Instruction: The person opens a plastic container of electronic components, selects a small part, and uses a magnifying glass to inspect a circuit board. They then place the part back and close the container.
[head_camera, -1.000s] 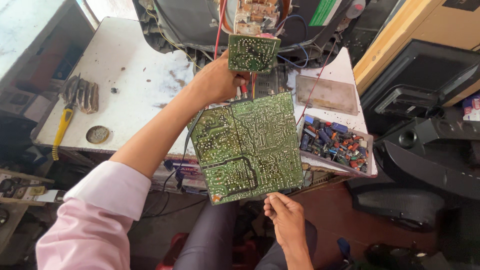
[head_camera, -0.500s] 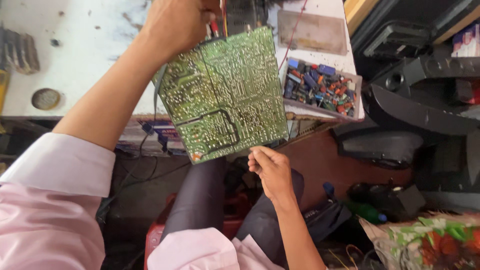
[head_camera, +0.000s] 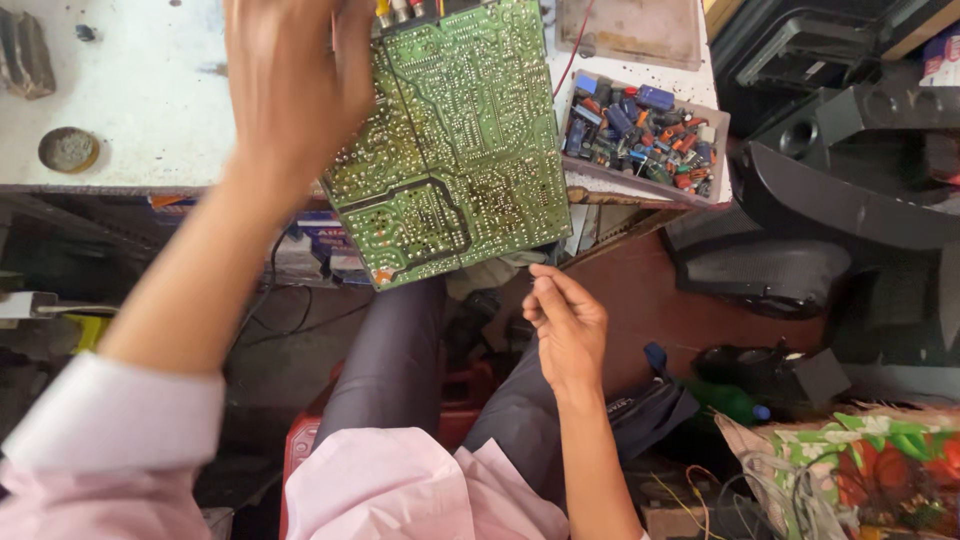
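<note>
Two hands busy: left hand (head_camera: 290, 90) grips the circuit board (head_camera: 450, 140) aloft, solder side showing; right hand (head_camera: 565, 325) hangs loosely curled, empty, below it.

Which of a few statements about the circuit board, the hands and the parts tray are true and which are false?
1. The left hand holds the green circuit board by its upper left edge. True.
2. The right hand grips the board's middle. False: it sits just below the board's lower edge, fingers curled.
3. The parts tray lies right of the board on the table. True.
4. The tray is empty. False: it holds many small coloured components.
5. The board shows its solder side. True.
</note>
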